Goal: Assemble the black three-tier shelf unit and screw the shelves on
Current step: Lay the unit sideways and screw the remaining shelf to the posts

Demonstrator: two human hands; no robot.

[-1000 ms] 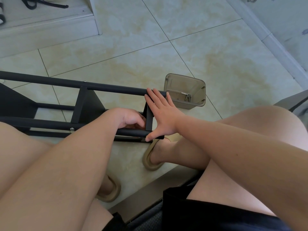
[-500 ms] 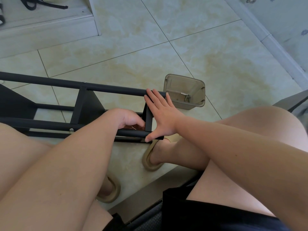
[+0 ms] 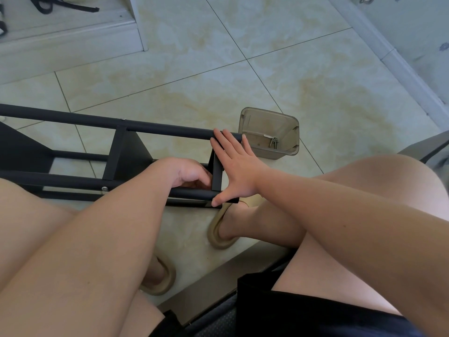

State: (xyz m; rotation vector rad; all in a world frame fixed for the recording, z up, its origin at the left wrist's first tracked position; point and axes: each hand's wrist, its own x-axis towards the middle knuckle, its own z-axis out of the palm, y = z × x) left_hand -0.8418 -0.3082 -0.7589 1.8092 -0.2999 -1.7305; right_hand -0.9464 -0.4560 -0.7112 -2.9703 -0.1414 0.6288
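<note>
Two hands at sideways black shelf unit: right hand flat, left hand curled, grip unclear.

Beige marbled floor tiles all around, tan slippers on both feet, black straps dumped up on the pale step, top left corner.

Found the shelf unit lying on its side on the floor, running from the left edge to centre frame. Saw the right hand flat against its end at centre, the left hand inside the frame just left of that. Noted a container just right of the upper rail's end, screws inside it.
</note>
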